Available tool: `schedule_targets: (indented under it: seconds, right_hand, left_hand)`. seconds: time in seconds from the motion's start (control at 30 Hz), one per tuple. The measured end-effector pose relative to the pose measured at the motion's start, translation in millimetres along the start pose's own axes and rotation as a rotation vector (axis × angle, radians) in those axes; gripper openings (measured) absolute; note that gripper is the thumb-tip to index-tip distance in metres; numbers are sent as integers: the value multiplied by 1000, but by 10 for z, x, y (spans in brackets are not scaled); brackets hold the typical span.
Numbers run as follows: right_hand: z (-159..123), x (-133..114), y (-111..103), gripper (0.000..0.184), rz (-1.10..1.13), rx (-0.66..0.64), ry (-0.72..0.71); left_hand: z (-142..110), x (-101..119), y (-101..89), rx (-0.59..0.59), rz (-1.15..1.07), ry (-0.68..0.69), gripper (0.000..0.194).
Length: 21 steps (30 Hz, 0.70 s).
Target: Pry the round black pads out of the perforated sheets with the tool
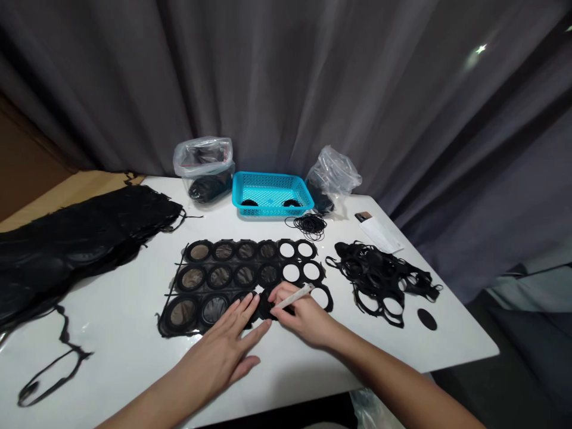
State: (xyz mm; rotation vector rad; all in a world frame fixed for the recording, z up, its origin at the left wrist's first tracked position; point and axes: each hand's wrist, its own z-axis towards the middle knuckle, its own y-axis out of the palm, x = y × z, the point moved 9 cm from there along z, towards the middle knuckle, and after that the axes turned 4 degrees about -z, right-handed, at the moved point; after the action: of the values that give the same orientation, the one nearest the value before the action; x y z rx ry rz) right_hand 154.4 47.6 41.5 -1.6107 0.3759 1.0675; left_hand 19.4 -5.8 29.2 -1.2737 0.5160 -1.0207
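Observation:
A black rubber sheet of moulded rings [220,276] lies flat on the white table in front of me. Thin dark film fills the rings on its left side, while several rings at the right show white table through their holes. My left hand [226,342] rests with spread fingers on the sheet's near edge. Just right of it, my right hand [306,316] grips a slim whitish pen-like tool [292,297], its lower end down at a ring in the near row. The tool's tip and that ring are partly hidden by my fingers.
Behind the sheet stands a blue plastic basket [272,179] with black pieces inside, between two clear bags [203,158] [335,170]. Thin black rings [310,225] lie before it. Black scraps [375,271] and a dark disc [427,319] are right; stacked black sheets [89,232] are left.

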Motion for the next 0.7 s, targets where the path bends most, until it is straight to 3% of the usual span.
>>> schedule_targets:
  seconds: [0.3,0.53,0.6,0.7]
  right_hand:
    - [-5,-60,13,11,-93,-7,-45]
    - [-140,-265,212,14,-425,15,-289]
    - [-81,-190,25,17,-405,107,-239]
    - [52,39,-509,18,-252,343,-47]
  left_hand:
    - [4,-24,-9,-5,-44,-41,63]
    - [-11,-50,68,-32,-36,-45,66]
    - [-16,-45,77,-43,-20,-38,65]
    - [-22,-37,67,-53,-12,-37,64]
